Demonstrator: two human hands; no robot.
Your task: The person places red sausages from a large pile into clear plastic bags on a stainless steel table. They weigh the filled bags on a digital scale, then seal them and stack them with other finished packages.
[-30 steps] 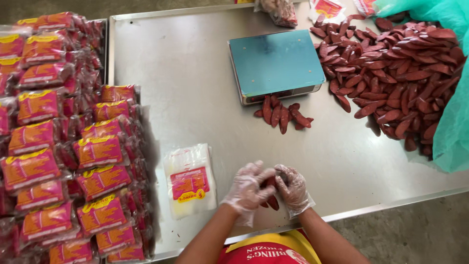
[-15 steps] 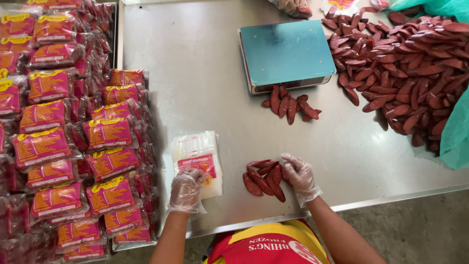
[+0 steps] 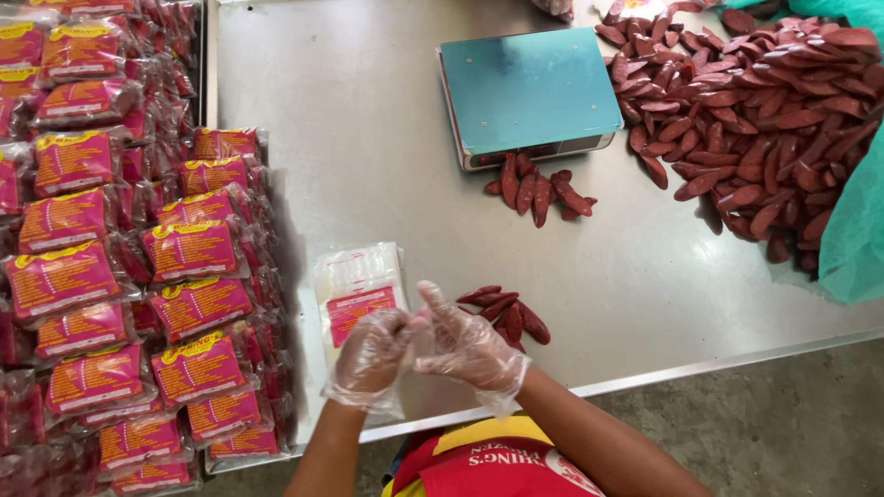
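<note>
Both of my hands wear loose clear plastic gloves and meet at the table's near edge. My left hand (image 3: pixel 371 354) lies over the lower end of a flat stack of empty clear bags with pink labels (image 3: pixel 354 287). My right hand (image 3: pixel 468 345) touches the left hand's fingertips, its index finger raised. Thin clear plastic seems pinched between them; whether it is a bag or a glove is unclear. A small pile of dark red sausages (image 3: pixel 508 313) lies just right of my right hand.
A teal-topped scale (image 3: pixel 527 85) stands at the back, with a few sausages (image 3: pixel 539 189) in front of it. A big sausage heap (image 3: pixel 746 110) fills the back right beside green plastic sheeting (image 3: pixel 861 230). Several filled, labelled packs (image 3: pixel 110 276) cover the left side.
My left hand left the bag stack's edge and my right hand left the small sausage pile. Both came together at the middle. The sausages stay on the table.
</note>
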